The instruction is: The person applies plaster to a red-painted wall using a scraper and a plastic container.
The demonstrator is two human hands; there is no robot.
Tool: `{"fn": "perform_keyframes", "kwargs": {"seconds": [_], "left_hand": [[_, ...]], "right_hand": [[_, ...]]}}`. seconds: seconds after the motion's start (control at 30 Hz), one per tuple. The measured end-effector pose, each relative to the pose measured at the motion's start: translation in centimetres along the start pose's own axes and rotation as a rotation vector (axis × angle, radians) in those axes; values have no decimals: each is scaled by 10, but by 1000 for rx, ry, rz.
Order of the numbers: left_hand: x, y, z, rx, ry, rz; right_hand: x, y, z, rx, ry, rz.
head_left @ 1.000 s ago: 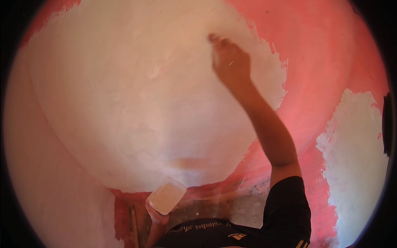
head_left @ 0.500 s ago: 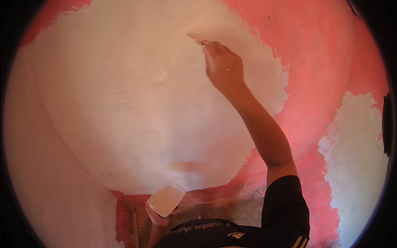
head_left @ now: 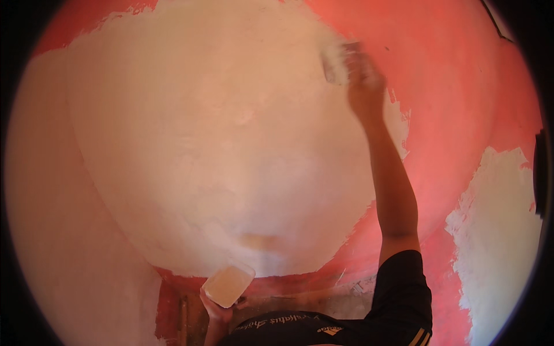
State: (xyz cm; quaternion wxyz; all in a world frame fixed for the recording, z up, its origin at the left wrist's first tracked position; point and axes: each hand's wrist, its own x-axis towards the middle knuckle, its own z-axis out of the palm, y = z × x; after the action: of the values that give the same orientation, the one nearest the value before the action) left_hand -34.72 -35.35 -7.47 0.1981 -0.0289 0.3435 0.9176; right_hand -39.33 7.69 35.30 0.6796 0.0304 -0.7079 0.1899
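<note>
The right hand had shifted rightward in the head view, fingers clamped on a blurred scraper before the wall. The left hand gripped the tub below. Pale lettering and a logo marked the black shirt.

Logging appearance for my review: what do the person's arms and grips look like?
The right arm wears a short black sleeve with gold stripes, bare below it. The right grip, though blurred, and left grip look gloveless. No left sleeve shows.
</note>
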Motion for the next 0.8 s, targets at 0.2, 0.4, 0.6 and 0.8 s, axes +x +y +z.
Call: {"fn": "perform_keyframes", "kwargs": {"seconds": [0.2,0.4,0.6,0.8], "left_hand": [[-12,20,24,-46,-133,-99],[7,8,-8,39,-29,-172],[13,8,-15,-41,-41,-274],[27,-13,-82,-7,-265,-235]], "right_hand": [[-20,-25,-33,782,-167,565],[-72,-76,-31,603,-156,519],[-20,-66,1,-94,4,64],[67,-33,61,-316,42,-305]]}}
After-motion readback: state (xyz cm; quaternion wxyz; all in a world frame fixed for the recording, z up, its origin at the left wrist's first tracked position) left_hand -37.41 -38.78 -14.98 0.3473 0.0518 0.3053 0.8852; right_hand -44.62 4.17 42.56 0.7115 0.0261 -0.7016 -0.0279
